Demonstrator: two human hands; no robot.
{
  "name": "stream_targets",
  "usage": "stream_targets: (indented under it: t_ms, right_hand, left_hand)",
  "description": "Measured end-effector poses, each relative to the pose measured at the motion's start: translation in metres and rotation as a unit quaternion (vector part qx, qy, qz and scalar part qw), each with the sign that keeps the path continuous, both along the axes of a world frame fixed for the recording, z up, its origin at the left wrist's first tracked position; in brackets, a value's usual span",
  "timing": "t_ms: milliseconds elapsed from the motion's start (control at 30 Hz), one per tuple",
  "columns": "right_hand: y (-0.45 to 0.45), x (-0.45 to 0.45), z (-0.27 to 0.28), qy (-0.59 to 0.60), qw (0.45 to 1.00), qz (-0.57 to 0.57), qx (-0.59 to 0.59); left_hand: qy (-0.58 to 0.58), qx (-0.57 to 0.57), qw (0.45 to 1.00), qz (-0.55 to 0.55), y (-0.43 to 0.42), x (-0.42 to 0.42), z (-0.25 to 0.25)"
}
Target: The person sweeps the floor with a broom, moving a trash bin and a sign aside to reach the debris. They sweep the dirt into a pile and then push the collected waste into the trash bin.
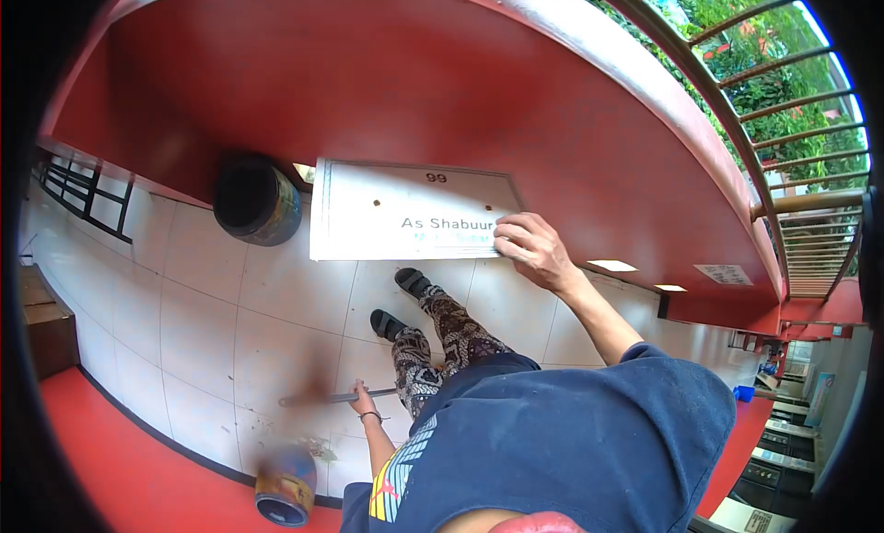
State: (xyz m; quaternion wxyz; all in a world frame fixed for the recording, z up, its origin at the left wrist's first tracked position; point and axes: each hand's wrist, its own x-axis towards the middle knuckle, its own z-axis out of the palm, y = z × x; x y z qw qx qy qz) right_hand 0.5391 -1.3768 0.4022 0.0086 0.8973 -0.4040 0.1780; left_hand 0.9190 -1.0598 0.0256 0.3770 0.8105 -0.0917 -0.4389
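Observation:
My right hand [536,250] grips the lower right corner of a white sign [359,225], which lies against the red wall. The sign carries "99", the words "As Shabuur", a fainter line beneath and two dark spots; my fingers cover its corner. Lower down on the left, my left hand [362,399] is closed round a thin grey rod-like tool [343,399], held low over the tiled floor. A brown blur lies across the tool's far end, so its kind cannot be made out.
A red wall [396,82] with a pale ledge runs ahead, with metal railing [737,119] at upper right. A dark painted pot [256,202] stands by the wall, another painted pot [285,487] at lower left. A brown box [46,326] and black rack [87,197] are left.

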Motion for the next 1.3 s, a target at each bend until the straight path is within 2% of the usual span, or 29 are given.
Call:
stream_targets:
  t_ms: [33,167,267,400,433,500,533,600,667,767,833,900,933,967,1000,1033,1067,1133,1167,1200,1267,1300]
  right_hand:
    - [0.006,-0.011,0.034,0.014,0.999,-0.013,-0.041]
    - [0.048,-0.047,0.156,0.059,0.98,-0.094,-0.162]
    - [0.059,-0.079,0.207,0.107,0.96,-0.16,-0.205]
    - [0.038,-0.152,0.202,0.168,0.935,-0.234,-0.205]
    - [0.031,-0.173,0.192,0.168,0.929,-0.255,-0.208]
    - [0.023,-0.198,0.186,0.152,0.932,-0.247,-0.217]
    - [0.015,-0.209,0.18,0.138,0.932,-0.246,-0.228]
    - [0.012,-0.226,0.171,0.12,0.943,-0.265,-0.163]
    - [0.015,-0.225,0.173,0.057,0.953,-0.291,-0.059]
    - [0.022,-0.211,0.184,0.076,0.963,-0.239,-0.101]
    - [0.031,-0.188,0.186,-0.033,0.971,-0.169,-0.168]
    - [0.043,-0.148,0.175,-0.233,0.965,-0.065,-0.096]
    - [0.046,-0.124,0.164,-0.357,0.934,0.022,-0.022]
    - [0.05,-0.097,0.155,-0.411,0.904,0.113,0.038]
    - [0.054,-0.062,0.146,-0.474,0.845,0.225,0.104]
    - [0.067,-0.033,0.15,-0.491,0.802,0.273,0.203]
    - [0.071,-0.007,0.15,-0.475,0.774,0.349,0.231]
    - [0.086,0.038,0.144,-0.495,0.69,0.423,0.318]
    - [0.094,0.055,0.138,-0.478,0.68,0.418,0.365]
    - [0.097,0.064,0.131,-0.398,0.686,0.441,0.419]
    - [0.117,0.079,0.121,-0.377,0.788,0.441,0.206]
    - [0.13,0.075,0.13,-0.368,0.833,0.401,0.097]
  left_hand:
    - [-0.003,0.001,1.0,-0.031,-0.005,0.008,0.004]
    - [-0.013,0.032,0.998,-0.046,-0.015,0.021,0.018]
    - [-0.009,-0.017,0.999,-0.05,-0.022,0.018,0.027]
    - [-0.021,-0.063,0.991,-0.119,-0.037,0.011,0.044]
    - [-0.022,-0.068,0.988,-0.138,-0.039,0.009,0.046]
    - [-0.037,-0.108,0.981,-0.155,-0.046,-0.009,0.084]
    - [-0.027,-0.153,0.978,-0.141,-0.045,-0.016,0.084]
    - [-0.006,-0.194,0.975,-0.109,-0.044,-0.034,0.104]
    - [-0.053,-0.196,0.97,-0.134,-0.047,-0.048,0.126]
    - [-0.11,-0.248,0.951,-0.15,-0.067,-0.08,0.149]
    - [-0.121,-0.273,0.944,-0.143,-0.09,-0.113,0.17]
    - [-0.133,-0.298,0.933,-0.153,-0.112,-0.136,0.174]
    - [-0.137,-0.292,0.931,-0.169,-0.121,-0.148,0.172]
    - [-0.138,-0.308,0.922,-0.19,-0.133,-0.162,0.176]
    - [-0.138,-0.323,0.912,-0.211,-0.145,-0.175,0.187]
    - [-0.151,-0.319,0.902,-0.247,-0.159,-0.187,0.217]
    - [-0.163,-0.314,0.891,-0.284,-0.17,-0.197,0.242]
    - [-0.126,-0.329,0.885,-0.303,-0.189,-0.21,0.24]
    - [-0.133,-0.36,0.864,-0.326,-0.198,-0.21,0.23]
    - [-0.138,-0.392,0.841,-0.347,-0.209,-0.208,0.221]
    - [-0.136,-0.409,0.828,-0.358,-0.231,-0.196,0.217]
    - [-0.114,-0.415,0.838,-0.336,-0.24,-0.186,0.21]
